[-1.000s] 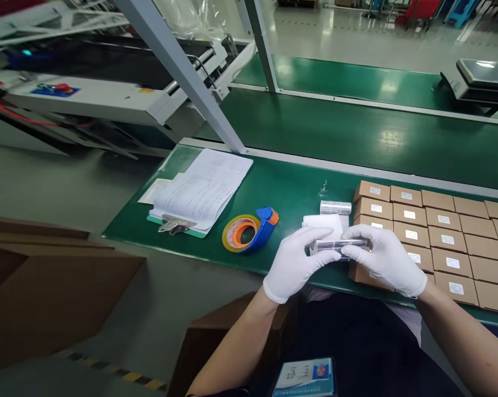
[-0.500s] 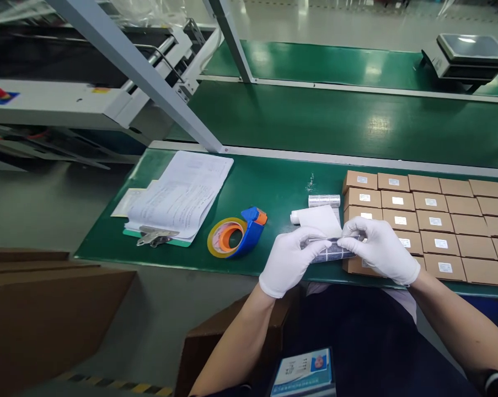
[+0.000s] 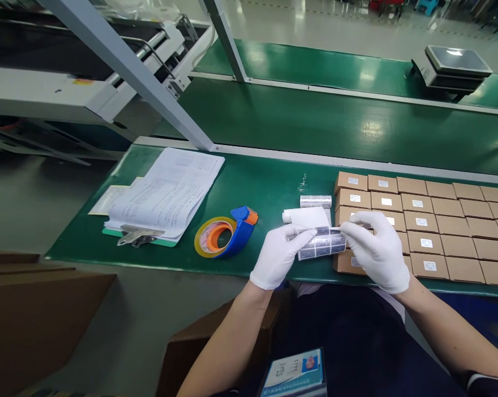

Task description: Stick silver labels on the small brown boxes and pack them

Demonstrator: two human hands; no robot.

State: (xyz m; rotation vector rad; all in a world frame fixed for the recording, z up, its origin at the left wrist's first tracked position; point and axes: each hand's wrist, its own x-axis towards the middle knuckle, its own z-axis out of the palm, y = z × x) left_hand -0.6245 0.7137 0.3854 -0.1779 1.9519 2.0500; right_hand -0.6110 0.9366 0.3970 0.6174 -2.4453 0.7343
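Note:
My left hand [image 3: 276,256] and my right hand [image 3: 376,251], both in white gloves, pinch opposite ends of a strip of silver printed labels [image 3: 322,245] above the green workbench [image 3: 265,187]. The strip curls, showing rows of small labels. Just beyond it lie a white paper sheet [image 3: 304,218] and a silver label roll [image 3: 315,202]. Close to my right hand stand rows of small brown cardboard boxes [image 3: 420,220] with white stickers, the nearest partly hidden by that hand.
Left on the bench are a blue tape dispenser [image 3: 232,234] and a clipboard with papers [image 3: 166,198]. A green conveyor belt [image 3: 315,113] runs behind, with a scale [image 3: 451,69] beyond. A metal post [image 3: 124,71] slants over the bench. Brown cardboard [image 3: 33,314] stands at lower left.
The label strip now hangs open between my hands, showing more rows than before. My hands have drawn slightly apart. The whole view has shifted as my head turned.

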